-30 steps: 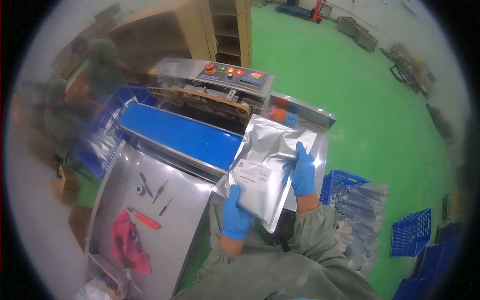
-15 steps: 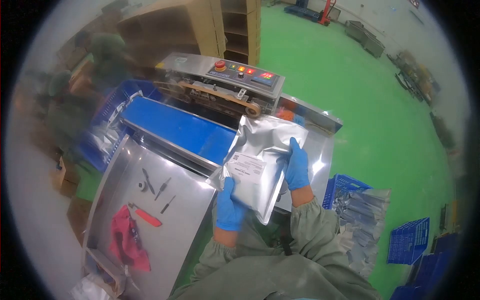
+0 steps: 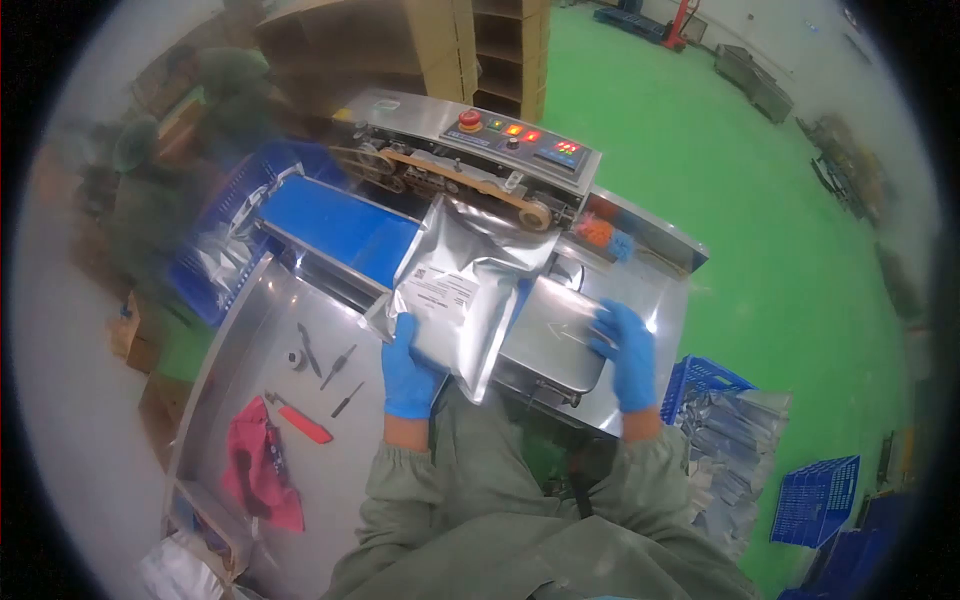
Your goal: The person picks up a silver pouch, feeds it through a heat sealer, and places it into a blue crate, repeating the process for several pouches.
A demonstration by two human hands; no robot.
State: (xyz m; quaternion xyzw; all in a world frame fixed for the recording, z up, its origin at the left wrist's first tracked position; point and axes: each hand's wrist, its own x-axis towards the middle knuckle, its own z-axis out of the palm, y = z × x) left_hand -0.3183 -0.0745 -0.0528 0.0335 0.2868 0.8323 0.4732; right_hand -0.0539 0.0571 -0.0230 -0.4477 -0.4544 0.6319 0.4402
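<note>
A silver foil pouch (image 3: 455,315) with a white printed label lies tilted at the front of a band sealing machine (image 3: 470,150). Its upper edge sits along the machine's belt side, and its left part overlaps the blue conveyor belt (image 3: 340,228). Gripping the pouch's lower left corner is my left hand (image 3: 410,375), in a blue glove. My right hand (image 3: 630,350), gloved too, is apart from the pouch at the right edge of a steel plate (image 3: 555,340). Its fingers are bent a little, with nothing seen in them.
On the steel tray (image 3: 330,470) at left lie a red-handled cutter (image 3: 303,422), a pink cloth (image 3: 255,465) and several small tools. A blue crate (image 3: 710,375) with stacked foil pouches (image 3: 735,450) stands at right. Two people in green work at the far left.
The pouch has moved left along the machine, with my left hand on it. My right hand has let go of its right edge and moved right and down, uncovering the steel plate.
</note>
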